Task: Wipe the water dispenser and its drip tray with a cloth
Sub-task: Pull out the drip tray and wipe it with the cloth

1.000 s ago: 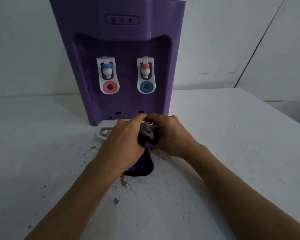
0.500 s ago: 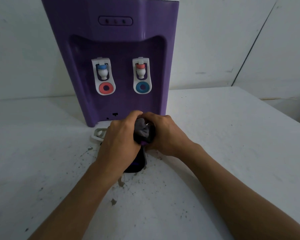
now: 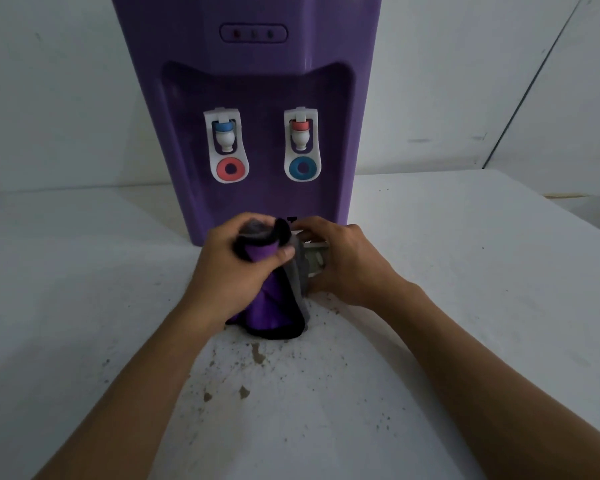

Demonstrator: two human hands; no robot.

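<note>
Purple water dispenser [image 3: 257, 109] upright on a white table [image 3: 465, 306], back close to a pale wall [image 3: 66, 98]. All places below given relative to the dispenser.

On its front recess: two white taps, the left tap [image 3: 225, 147] with a blue cap above a red ring, the right tap [image 3: 302, 145] with a red cap above a blue ring. Above the recess, a small oval panel with three indicator lights [image 3: 253, 33].

Directly in front of the base, touching or nearly touching it: left hand [image 3: 236, 268], fingers and thumb curled tight round a bunched cloth [image 3: 267, 299]. Cloth purple with a dark edge and a grey side; upper end protruding above the fist, lower end fanned out and resting on the table, nearer the viewer.

Just right of the cloth, also at the foot of the base: right hand [image 3: 343, 261], fingers curved over the far edge of a pale grey drip tray [image 3: 312, 259], thumb side at its near edge. Tray mostly hidden by hand and cloth; only a slotted portion visible between them. Whether seated in the base or lying loose on the table: cannot be told.

Farther in front of the base, beyond the cloth: scattered dark specks and a few brown stains [image 3: 257, 355] on the table surface.
</note>
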